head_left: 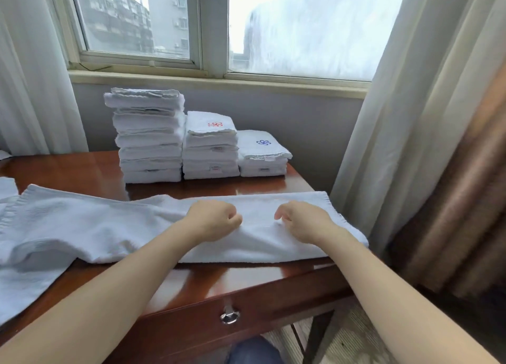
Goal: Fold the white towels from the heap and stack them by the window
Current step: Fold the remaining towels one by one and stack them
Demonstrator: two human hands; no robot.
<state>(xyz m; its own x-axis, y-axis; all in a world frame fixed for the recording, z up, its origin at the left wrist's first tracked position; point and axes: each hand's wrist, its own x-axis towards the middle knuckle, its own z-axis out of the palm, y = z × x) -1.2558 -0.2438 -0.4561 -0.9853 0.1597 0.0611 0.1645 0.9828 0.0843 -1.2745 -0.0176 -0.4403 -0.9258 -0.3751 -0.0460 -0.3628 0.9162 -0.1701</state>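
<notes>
A long white towel (109,224), folded lengthwise, lies across the front of the wooden table (76,169). Its left end is rumpled and hangs over the table's front edge. My left hand (213,220) sits on the towel's right half with fingers curled down into the cloth. A short way to the right, my right hand (304,221) pinches a small wrinkle of the same towel. Three stacks of folded white towels stand under the window: a tall one (149,136), a middle one (210,147) with a red emblem on top, and a low one (262,155) with a blue emblem.
More white cloth (6,188) shows at the table's far left edge. Pale curtains (405,103) hang close to the table's right end, and others hang at the left. The window sill (219,83) runs behind the stacks. A drawer handle (230,315) sits below the front edge.
</notes>
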